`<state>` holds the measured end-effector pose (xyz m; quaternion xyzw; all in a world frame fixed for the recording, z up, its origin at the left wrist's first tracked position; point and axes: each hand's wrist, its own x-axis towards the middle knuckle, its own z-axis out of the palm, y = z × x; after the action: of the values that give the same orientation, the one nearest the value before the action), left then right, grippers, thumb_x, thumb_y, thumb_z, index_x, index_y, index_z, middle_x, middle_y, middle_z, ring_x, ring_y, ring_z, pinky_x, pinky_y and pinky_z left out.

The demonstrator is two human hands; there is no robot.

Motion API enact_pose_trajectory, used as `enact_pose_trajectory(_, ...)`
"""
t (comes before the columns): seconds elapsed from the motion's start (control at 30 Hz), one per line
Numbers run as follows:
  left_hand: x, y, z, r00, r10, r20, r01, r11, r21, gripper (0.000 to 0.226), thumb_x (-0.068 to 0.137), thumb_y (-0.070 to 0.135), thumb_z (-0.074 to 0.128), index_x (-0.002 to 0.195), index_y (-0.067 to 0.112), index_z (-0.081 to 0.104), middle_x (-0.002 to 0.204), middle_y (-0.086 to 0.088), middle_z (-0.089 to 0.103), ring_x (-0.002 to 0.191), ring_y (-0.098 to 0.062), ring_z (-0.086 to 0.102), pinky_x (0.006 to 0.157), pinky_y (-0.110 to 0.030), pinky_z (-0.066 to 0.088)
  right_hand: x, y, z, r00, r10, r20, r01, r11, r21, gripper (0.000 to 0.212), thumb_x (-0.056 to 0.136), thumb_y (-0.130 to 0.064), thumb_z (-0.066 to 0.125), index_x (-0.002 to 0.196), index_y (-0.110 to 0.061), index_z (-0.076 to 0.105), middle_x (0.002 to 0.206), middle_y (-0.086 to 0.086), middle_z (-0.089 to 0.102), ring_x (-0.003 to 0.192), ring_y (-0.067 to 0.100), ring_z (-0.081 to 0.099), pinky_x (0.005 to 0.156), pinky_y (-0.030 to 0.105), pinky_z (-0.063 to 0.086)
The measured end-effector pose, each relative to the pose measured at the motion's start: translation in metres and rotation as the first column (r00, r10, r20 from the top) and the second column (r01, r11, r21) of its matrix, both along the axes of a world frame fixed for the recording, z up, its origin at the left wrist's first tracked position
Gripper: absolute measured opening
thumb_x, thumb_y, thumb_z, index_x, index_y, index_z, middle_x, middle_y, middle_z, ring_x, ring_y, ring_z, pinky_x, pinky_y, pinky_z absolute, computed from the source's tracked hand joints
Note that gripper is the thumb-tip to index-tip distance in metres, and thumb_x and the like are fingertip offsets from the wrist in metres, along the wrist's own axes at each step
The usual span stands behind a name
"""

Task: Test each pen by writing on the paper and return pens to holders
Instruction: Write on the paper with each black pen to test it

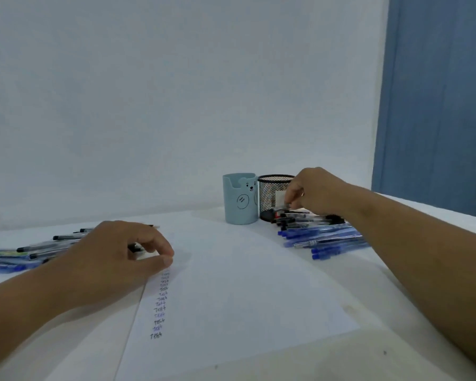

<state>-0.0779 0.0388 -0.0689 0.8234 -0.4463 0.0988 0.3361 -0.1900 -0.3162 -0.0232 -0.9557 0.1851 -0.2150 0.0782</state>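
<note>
The paper [231,284] lies nearest on the counter [396,312], steadied at its written column by the left hand [116,251], fingers curled, pressing. Farther off, the right hand [311,193] pinches a pen [283,210] from the pile [322,237] beside the holders [241,199], likely for testing.

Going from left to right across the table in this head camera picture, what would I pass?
Pile of pens on the left → left hand on the paper's edge → paper → light blue bear cup → black mesh holder → right hand reaching into the right pile of pens.
</note>
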Motion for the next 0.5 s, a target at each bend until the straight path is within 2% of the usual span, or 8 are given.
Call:
enact_pose_trajectory(0.07,0.002,0.000,0.000,1.000,0.003,-0.002,-0.003,1.000,-0.013,0.019,0.081,0.026,0.081,0.077,0.043,0.075,0.081,0.025,0.070,0.063,0.006,0.057,0.060,-0.005,0.041,-0.001,-0.007,-0.003,0.998,-0.048,-0.041,0.047,0.998,-0.034,0.027,0.082,-0.008,0.077,0.075,-0.034,0.073,0.087,-0.008,0.074,0.086,0.014,0.068,0.086,0.038,0.058)
enact_pose_trajectory(0.17,0.005,0.001,-0.001,1.000,-0.002,-0.005,0.002,1.000,-0.010,0.018,0.080,0.027,0.082,0.080,0.044,0.076,0.083,0.022,0.071,0.066,0.004,0.058,0.061,-0.008,0.041,-0.001,-0.010,-0.007,0.990,-0.123,-0.066,0.116,0.988,-0.100,0.023,0.083,-0.007,0.073,0.088,-0.030,0.078,0.101,-0.002,0.073,0.093,0.021,0.067,0.087,0.040,0.058)
enact_pose_trajectory(0.37,0.006,0.003,0.000,1.000,-0.011,0.010,0.011,1.000,-0.005,0.017,0.082,0.027,0.080,0.080,0.043,0.076,0.082,0.021,0.071,0.070,0.000,0.061,0.063,-0.008,0.043,-0.003,0.002,-0.003,0.982,-0.158,-0.104,0.144,0.981,-0.130,0.040,0.084,0.003,0.057,0.110,-0.022,0.075,0.115,0.003,0.071,0.098,0.026,0.067,0.087,0.040,0.059)
enact_pose_trajectory(0.5,0.010,0.006,0.002,1.000,-0.005,-0.014,0.005,1.000,-0.004,0.019,0.081,0.027,0.080,0.082,0.045,0.076,0.085,0.018,0.073,0.075,-0.006,0.065,0.078,-0.028,0.054,-0.002,0.043,0.007,0.990,-0.114,-0.080,0.097,0.976,-0.194,0.040,0.082,0.004,0.053,0.109,-0.019,0.073,0.112,0.001,0.070,0.101,0.026,0.066,0.087,0.039,0.057)
